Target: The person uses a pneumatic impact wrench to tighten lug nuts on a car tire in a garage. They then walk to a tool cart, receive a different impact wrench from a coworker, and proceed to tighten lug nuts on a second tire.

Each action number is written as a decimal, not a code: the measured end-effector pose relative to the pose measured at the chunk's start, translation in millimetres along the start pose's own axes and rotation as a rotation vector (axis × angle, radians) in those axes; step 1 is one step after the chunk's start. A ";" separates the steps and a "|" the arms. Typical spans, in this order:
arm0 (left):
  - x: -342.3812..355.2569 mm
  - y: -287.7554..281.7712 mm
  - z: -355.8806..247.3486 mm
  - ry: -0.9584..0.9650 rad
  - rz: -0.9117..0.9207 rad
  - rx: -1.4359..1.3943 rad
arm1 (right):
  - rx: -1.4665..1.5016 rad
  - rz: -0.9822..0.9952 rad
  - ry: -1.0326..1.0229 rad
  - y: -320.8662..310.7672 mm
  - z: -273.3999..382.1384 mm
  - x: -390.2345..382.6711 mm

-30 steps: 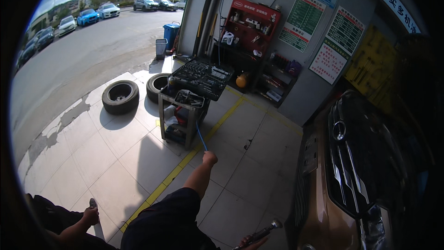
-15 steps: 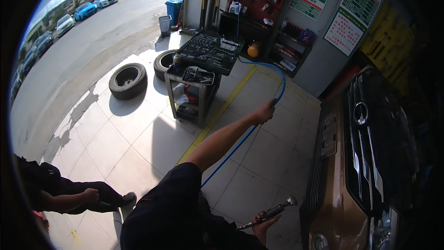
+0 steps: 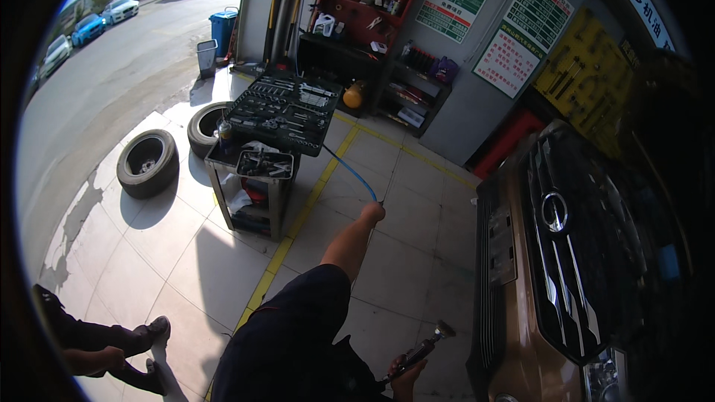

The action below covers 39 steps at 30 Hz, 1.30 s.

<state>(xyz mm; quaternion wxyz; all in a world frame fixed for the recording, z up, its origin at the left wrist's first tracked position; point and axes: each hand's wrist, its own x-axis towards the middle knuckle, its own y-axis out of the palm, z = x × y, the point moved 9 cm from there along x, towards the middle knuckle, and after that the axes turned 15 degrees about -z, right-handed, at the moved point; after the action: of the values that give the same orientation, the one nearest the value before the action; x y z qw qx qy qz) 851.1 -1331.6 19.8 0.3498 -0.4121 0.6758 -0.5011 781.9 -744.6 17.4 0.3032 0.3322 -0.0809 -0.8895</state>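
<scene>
Reaching forward, my left hand (image 3: 372,211) is closed around a thin blue hose (image 3: 348,165) that runs from behind the tool cart. Low in the view, my right hand (image 3: 408,372) grips a slim air tool (image 3: 421,351) with a round metal head angled up, just left of the bronze car's front bumper (image 3: 521,327). Ahead stands the metal cart (image 3: 277,219), bearing an open dark socket-and-wrench set (image 3: 279,108) and a tray of tools (image 3: 264,166). The car's grille (image 3: 566,253) fills the right side.
Two tyres (image 3: 147,164) (image 3: 205,131) lie left of the cart. A red tool board (image 3: 361,7), an orange tank (image 3: 354,93), a low shelf (image 3: 410,97) and a yellow pegboard (image 3: 577,67) line the back. A co-worker's legs and arm (image 3: 97,346) are at lower left; cars are parked outside.
My left hand rose along the hose, then moved lower and left from half a second ago, the raised loop now flatter. My right hand with the tool sits slightly lower. The co-worker's feet shifted.
</scene>
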 end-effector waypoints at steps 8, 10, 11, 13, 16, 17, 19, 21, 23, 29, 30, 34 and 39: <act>-169.6 -110.4 -296.3 0.306 0.863 -1.227 | 0.006 -0.067 -0.158 11.8 36.7 -13.9; -194.6 -176.7 -275.9 0.392 0.805 -1.390 | 0.014 -0.076 -0.124 13.5 41.5 -10.1; -215.9 -210.6 -270.2 0.466 0.834 -1.385 | -0.030 -0.083 -0.120 8.4 43.9 -10.4; -244.6 -262.1 -264.8 0.575 0.669 -1.182 | 0.002 0.133 -0.191 19.0 59.3 -1.5; -230.9 -274.3 -251.6 0.469 0.189 -1.082 | -0.044 0.088 -0.218 18.6 66.5 24.1; -227.8 -280.9 -239.4 0.503 0.193 -1.196 | -0.164 0.113 -0.250 40.2 88.4 13.5; -188.7 -280.8 -187.4 0.339 -0.013 -1.303 | -0.128 0.169 -0.287 57.3 96.8 14.2; -137.0 -269.7 -139.2 0.088 -0.173 -1.509 | -0.194 0.199 -0.279 47.0 98.4 1.7; -89.4 -257.8 -114.7 -0.049 -0.257 -1.510 | -0.266 0.198 -0.245 27.5 94.5 -3.8; 5.2 -171.8 -158.9 -0.161 0.088 -1.467 | -0.143 0.077 -0.154 -26.8 86.3 -16.0; -26.0 -171.5 -209.9 -0.173 0.085 -1.347 | -0.022 0.051 -0.172 -37.7 81.6 -10.1; -121.3 -211.0 -278.0 -0.051 0.077 -1.143 | 0.054 0.135 -0.221 -27.2 76.8 -6.6; -202.9 -273.9 -177.5 -0.095 0.079 -1.208 | 0.037 0.357 -0.022 -15.2 24.5 8.2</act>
<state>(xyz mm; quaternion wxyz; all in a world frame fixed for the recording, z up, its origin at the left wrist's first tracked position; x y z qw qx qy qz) 834.8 -1121.8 341.4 0.1023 -0.5344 0.8390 0.0033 753.9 -738.6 26.5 0.4492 0.3082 -0.1585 -0.8235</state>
